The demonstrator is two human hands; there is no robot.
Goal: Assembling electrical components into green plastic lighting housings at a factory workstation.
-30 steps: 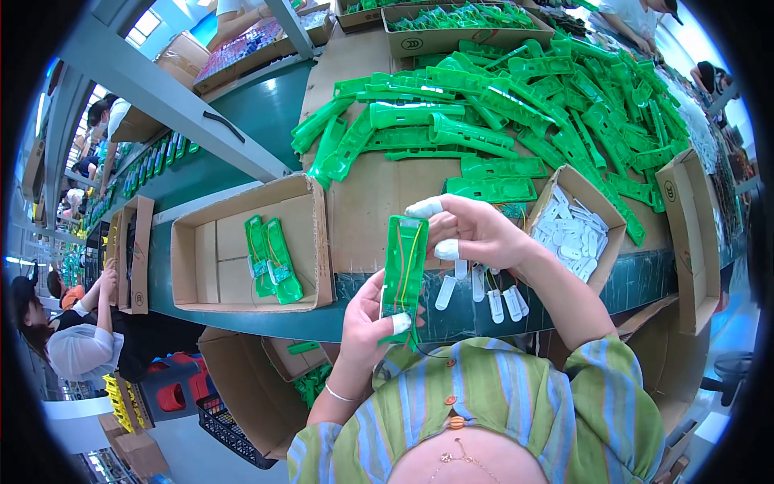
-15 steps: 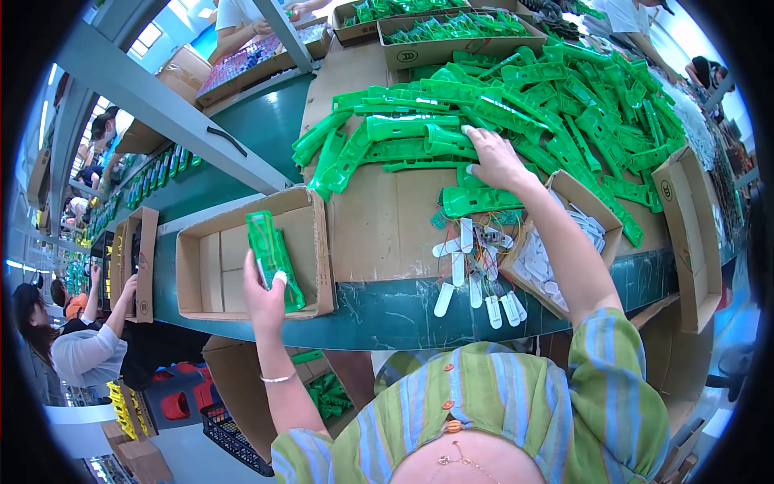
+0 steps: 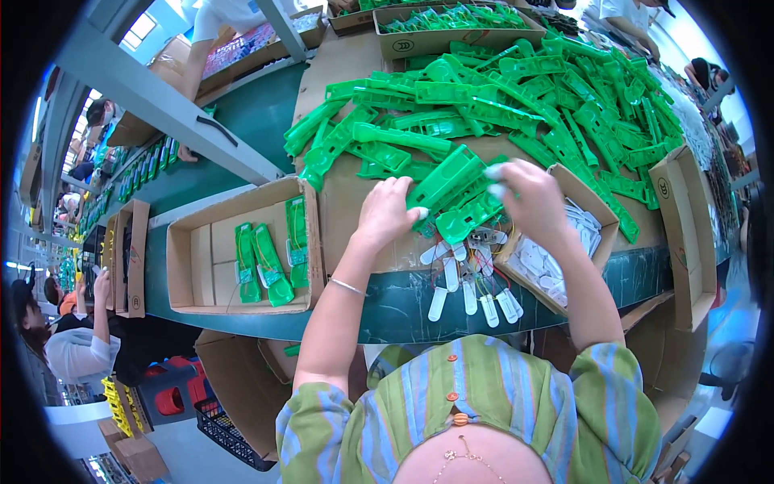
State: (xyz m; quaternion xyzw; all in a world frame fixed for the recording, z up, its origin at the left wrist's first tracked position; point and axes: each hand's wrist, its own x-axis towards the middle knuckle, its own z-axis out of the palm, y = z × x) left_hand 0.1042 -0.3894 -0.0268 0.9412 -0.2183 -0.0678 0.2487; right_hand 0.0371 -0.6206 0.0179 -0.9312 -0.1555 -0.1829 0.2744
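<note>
My left hand [image 3: 389, 211] is closed on the left end of a green plastic shell [image 3: 448, 177], its thumb below and fingers above. The shell lies tilted over more green shells [image 3: 468, 216] at the near edge of the pile. At their right end is my right hand [image 3: 532, 200], fingers curled and slightly blurred; whether it grips a shell cannot be made out. White flat pieces with thin wires [image 3: 470, 294] lie just below. In the cardboard box [image 3: 188, 242] on the left are three green shells [image 3: 272, 266] with small boards and wires.
A large heap of green shells [image 3: 597, 105] covers the far bench. Right of my hands stands a carton of white parts [image 3: 556, 258], with another carton [image 3: 685, 234] beyond. A grey metal post [image 3: 161, 97] slants across the left. Co-workers sit and stand around.
My left hand has let go of the green pieces in the left box and moved right to the shell. My right hand has drawn back from the pile, and a shell now lies nearer.
</note>
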